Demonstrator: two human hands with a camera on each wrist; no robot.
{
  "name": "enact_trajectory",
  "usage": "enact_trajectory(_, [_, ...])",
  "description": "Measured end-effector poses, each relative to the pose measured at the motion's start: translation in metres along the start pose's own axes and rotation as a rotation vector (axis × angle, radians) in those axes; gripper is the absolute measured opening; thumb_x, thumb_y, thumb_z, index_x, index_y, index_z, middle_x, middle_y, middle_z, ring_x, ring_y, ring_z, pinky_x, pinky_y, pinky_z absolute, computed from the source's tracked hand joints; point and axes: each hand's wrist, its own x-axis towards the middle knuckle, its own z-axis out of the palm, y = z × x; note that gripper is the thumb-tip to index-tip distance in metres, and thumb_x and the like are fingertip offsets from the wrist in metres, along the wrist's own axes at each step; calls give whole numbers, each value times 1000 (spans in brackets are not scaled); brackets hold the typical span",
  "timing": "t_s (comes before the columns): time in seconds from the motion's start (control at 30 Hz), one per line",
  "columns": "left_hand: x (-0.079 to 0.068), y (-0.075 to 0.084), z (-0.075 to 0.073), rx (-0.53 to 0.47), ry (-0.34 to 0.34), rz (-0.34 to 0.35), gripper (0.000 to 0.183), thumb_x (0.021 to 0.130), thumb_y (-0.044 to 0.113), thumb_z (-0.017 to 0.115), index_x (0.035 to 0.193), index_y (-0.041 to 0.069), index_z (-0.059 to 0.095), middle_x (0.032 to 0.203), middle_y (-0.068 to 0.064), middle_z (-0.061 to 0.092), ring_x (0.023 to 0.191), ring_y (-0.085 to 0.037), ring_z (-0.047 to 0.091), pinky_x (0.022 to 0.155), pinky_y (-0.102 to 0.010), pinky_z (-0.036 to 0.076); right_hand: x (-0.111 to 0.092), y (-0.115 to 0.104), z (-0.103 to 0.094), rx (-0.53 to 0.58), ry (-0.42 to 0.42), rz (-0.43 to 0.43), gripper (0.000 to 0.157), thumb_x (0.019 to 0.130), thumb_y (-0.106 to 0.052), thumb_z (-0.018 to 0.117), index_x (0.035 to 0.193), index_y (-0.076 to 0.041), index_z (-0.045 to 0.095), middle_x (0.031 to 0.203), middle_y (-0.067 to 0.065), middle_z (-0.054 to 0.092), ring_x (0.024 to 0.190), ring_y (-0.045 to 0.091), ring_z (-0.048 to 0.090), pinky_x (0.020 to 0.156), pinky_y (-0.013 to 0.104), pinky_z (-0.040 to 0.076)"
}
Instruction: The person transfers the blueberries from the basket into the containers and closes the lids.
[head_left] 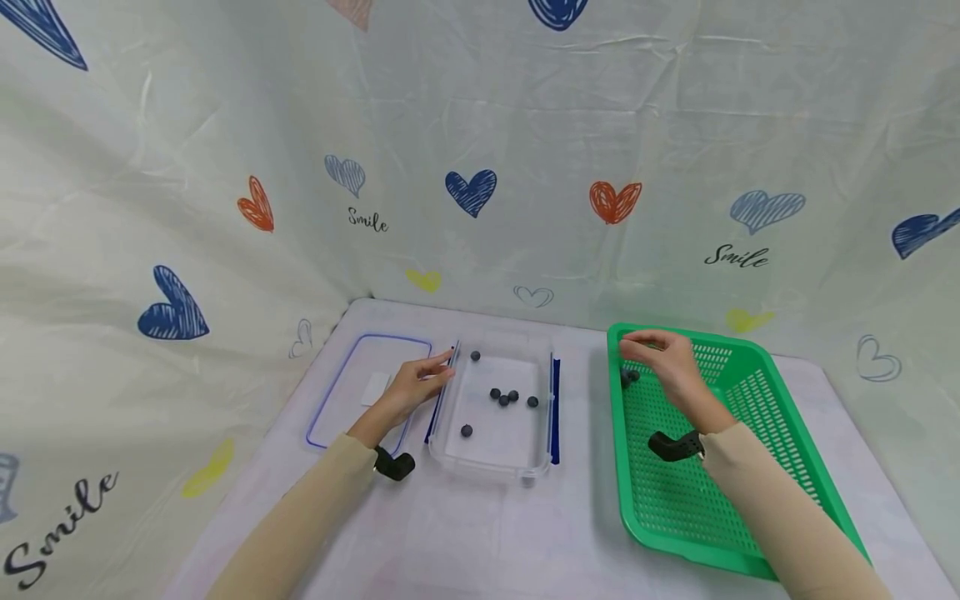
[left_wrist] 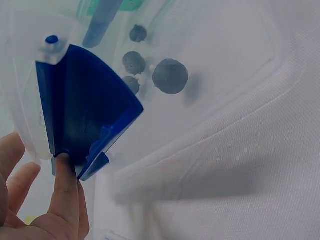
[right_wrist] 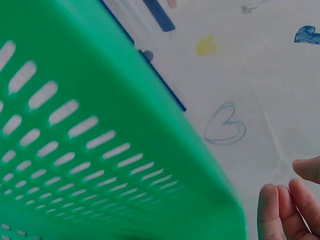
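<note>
A clear plastic container [head_left: 487, 468] with blue side latches holds several blueberries [head_left: 503, 400], some clustered and some apart. My left hand [head_left: 412, 386] is at its left side, the nearly straight fingers touching the rim. Close up in the left wrist view, one fingertip rests at the base of a blue latch [left_wrist: 82, 100] that hangs outward. My right hand [head_left: 666, 358] hovers over the far left corner of a green basket [head_left: 619, 467]. A few blueberries [head_left: 630, 377] lie in the basket below it. Thumb and fingertips are apart in the right wrist view, with nothing visible between them.
A clear lid with a blue seal [head_left: 334, 385] lies flat left of the container, a white label on it. Another blue latch [head_left: 556, 412] sticks out along the container's right side. A heart-patterned curtain [head_left: 525, 125] hangs behind the white table [head_left: 480, 542].
</note>
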Motion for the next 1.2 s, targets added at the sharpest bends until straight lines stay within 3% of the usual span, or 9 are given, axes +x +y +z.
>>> enact_trajectory(0.2, [-1, 1, 0, 6, 3, -6, 52, 98, 19, 66, 148, 17, 50, 132, -17, 55, 120, -26, 55, 104, -41, 47, 1, 13, -11, 6, 23, -21, 47, 96, -15, 69, 127, 17, 54, 101, -7, 64, 85, 3, 68, 85, 20, 55])
enact_trajectory(0.43, [-1, 1, 0, 6, 8, -11, 52, 98, 19, 66, 147, 18, 51, 131, -17, 55, 119, -26, 56, 104, -41, 47, 5, 27, -19, -44, 73, 13, 46, 97, -13, 68, 128, 17, 54, 103, -7, 63, 87, 3, 67, 84, 20, 55])
enact_trajectory(0.67, [0, -1, 1, -9, 10, -17, 52, 98, 18, 66, 147, 17, 51, 130, -16, 56, 120, -25, 56, 103, -38, 47, 6, 43, -25, -170, 120, 55, 46, 97, -20, 69, 127, 13, 58, 107, 2, 63, 85, 1, 64, 102, 50, 47])
enact_trajectory(0.8, [-1, -1, 1, -16, 8, -24, 52, 98, 18, 67, 147, 17, 51, 129, -16, 57, 119, -24, 57, 103, -38, 47, 9, 54, -26, -220, 138, 53, 44, 96, -21, 70, 125, 12, 61, 110, 10, 66, 83, -2, 60, 99, 52, 50])
enact_trajectory(1.03, [0, -1, 0, -4, 11, -15, 52, 98, 18, 67, 147, 17, 51, 128, -15, 58, 119, -25, 57, 103, -39, 47, 12, 66, -27, -325, 161, 23, 38, 96, -19, 70, 121, 9, 64, 117, 25, 64, 97, 13, 56, 94, 52, 51])
enact_trajectory(1.2, [0, 0, 0, -13, 12, -16, 52, 98, 18, 66, 147, 17, 51, 128, -16, 58, 119, -25, 57, 103, -39, 48, 16, 71, -26, -396, 176, 12, 35, 95, -18, 71, 117, 8, 66, 114, 24, 66, 95, 20, 62, 88, 49, 55])
